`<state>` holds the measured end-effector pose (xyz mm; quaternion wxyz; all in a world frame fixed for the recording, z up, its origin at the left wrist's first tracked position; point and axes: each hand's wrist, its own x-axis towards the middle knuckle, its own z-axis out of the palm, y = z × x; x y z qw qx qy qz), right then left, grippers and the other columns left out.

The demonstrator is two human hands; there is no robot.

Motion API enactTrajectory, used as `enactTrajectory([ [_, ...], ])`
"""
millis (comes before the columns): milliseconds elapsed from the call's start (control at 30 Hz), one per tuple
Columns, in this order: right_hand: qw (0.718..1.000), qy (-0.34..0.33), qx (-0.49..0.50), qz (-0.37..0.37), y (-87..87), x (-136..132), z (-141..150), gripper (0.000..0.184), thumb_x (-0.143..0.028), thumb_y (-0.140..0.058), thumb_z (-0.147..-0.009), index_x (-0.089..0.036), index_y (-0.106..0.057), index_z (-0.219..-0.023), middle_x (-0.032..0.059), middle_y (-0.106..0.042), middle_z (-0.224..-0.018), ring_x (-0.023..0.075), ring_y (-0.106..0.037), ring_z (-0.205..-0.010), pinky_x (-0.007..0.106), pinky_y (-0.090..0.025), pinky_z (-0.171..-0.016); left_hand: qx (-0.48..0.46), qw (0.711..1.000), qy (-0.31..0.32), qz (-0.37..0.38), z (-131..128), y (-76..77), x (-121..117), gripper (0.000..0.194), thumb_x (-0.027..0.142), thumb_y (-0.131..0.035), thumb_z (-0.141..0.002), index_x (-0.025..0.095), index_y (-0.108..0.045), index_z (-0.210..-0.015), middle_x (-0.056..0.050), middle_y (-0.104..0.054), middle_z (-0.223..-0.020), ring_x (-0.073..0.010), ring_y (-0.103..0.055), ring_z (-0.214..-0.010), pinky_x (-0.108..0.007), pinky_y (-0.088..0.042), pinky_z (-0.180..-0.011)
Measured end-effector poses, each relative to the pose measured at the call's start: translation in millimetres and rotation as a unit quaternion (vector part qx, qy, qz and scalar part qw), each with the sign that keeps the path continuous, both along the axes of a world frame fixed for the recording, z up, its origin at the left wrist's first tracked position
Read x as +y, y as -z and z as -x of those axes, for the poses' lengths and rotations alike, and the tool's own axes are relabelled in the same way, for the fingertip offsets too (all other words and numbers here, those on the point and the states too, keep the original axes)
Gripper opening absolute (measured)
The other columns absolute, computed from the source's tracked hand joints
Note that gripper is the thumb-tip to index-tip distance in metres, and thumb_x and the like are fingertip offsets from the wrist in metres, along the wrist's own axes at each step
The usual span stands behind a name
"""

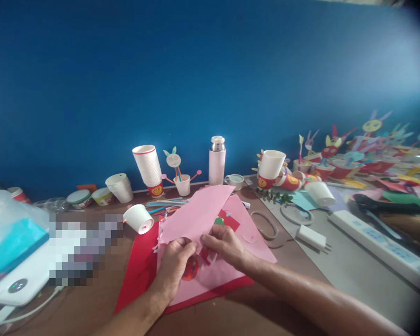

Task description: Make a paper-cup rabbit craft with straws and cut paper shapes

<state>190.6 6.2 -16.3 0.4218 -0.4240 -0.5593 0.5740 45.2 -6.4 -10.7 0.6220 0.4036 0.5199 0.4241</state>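
Both hands pinch the near edge of a pink sheet of paper, which is lifted and slants away from me. My left hand grips it at the lower left, and my right hand holds it a little to the right, fingertips almost meeting. Beneath lies another pink sheet on top of red paper. A round red piece rests by my left fingers. Red and green paper scraps show behind my right hand. The lifted sheet hides part of what lies below.
A tipped white paper cup lies left of the paper. Behind stand a cup stack, a rabbit-faced cup figure and a pink thermos. A charger, a power strip and several cup figures occupy the right.
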Motion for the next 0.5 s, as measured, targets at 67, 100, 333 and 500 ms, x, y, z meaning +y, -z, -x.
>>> enactTrajectory([
  [67,1.000,-0.002,0.001,-0.007,-0.1,0,-1,0.027,-0.039,-0.055,-0.074,-0.013,-0.055,-0.066,-0.0017,-0.054,-0.052,0.0076,-0.048,-0.040,0.019,-0.041,-0.041,-0.026,1.000,0.011,-0.008,-1,-0.9,-1,0.021,0.032,-0.064,-0.062,0.016,-0.053,-0.054,0.003,-0.054,-0.044,-0.0090,-0.047,-0.038,-0.020,-0.034,-0.041],
  [100,1.000,-0.004,0.002,-0.009,0.5,1,-1,0.027,-0.039,-0.055,-0.074,-0.013,-0.056,-0.067,-0.0014,-0.055,-0.053,0.0077,-0.049,-0.040,0.019,-0.042,-0.041,-0.035,0.999,0.011,-0.016,-2,-1.6,-1,0.022,0.032,-0.065,-0.062,0.015,-0.053,-0.054,0.003,-0.054,-0.044,-0.0088,-0.047,-0.038,-0.020,-0.034,-0.041],
  [333,0.998,0.023,-0.056,-0.026,11.8,1,3,0.029,-0.041,-0.054,-0.075,-0.014,-0.057,-0.067,-0.0001,-0.057,-0.053,0.0081,-0.050,-0.042,0.018,-0.040,-0.041,-0.001,1.000,-0.018,-0.024,-3,-4.8,-1,0.022,0.029,-0.067,-0.059,0.015,-0.053,-0.050,0.003,-0.052,-0.043,-0.0084,-0.046,-0.039,-0.019,-0.033,-0.040],
  [500,0.995,-0.055,-0.071,-0.032,-4.0,9,-12,0.037,-0.047,-0.051,-0.076,-0.012,-0.056,-0.064,0.0006,-0.056,-0.053,0.0085,-0.051,-0.044,0.018,-0.038,-0.042,0.024,0.999,-0.013,-0.036,0,0.6,3,0.024,0.032,-0.065,-0.061,0.016,-0.053,-0.048,0.003,-0.051,-0.043,-0.0086,-0.044,-0.039,-0.020,-0.032,-0.041],
])
